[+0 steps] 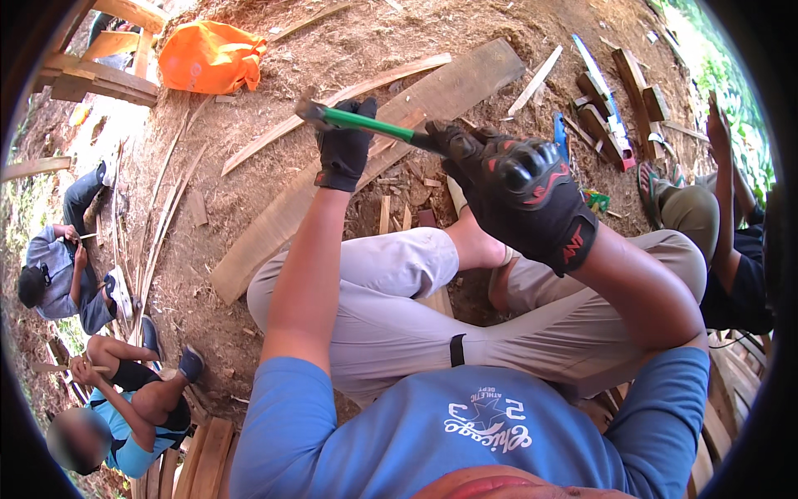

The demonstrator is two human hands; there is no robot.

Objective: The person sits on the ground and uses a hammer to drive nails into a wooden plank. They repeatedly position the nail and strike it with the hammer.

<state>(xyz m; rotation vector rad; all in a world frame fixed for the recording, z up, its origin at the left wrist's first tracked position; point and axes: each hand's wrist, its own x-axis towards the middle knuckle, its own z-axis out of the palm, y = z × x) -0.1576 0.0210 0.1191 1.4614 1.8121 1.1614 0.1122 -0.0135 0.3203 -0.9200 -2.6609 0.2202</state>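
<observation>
A hammer (pixel 374 125) with a green shaft is raised in front of me, its head at the left. My right hand (pixel 525 185), in a black padded glove, is closed around the dark grip end. My left hand (pixel 344 158), also gloved in black, is closed just beside the hammer's head, with the shaft passing in front of its fingers. Whatever that hand holds, if anything, is hidden. Beneath the hands a long wooden plank (pixel 270 241) lies slantwise on the ground, a split strip of wood lying along it. My crossed legs are close to its near side.
An orange bag (pixel 212 58) sits at the far left near a wooden frame (pixel 100 81). Toward the far right lie a handsaw (pixel 600 79) and wooden blocks (pixel 597 125). Two people work at the left; another person (pixel 731 224) sits close on my right. Wood scraps litter the soil.
</observation>
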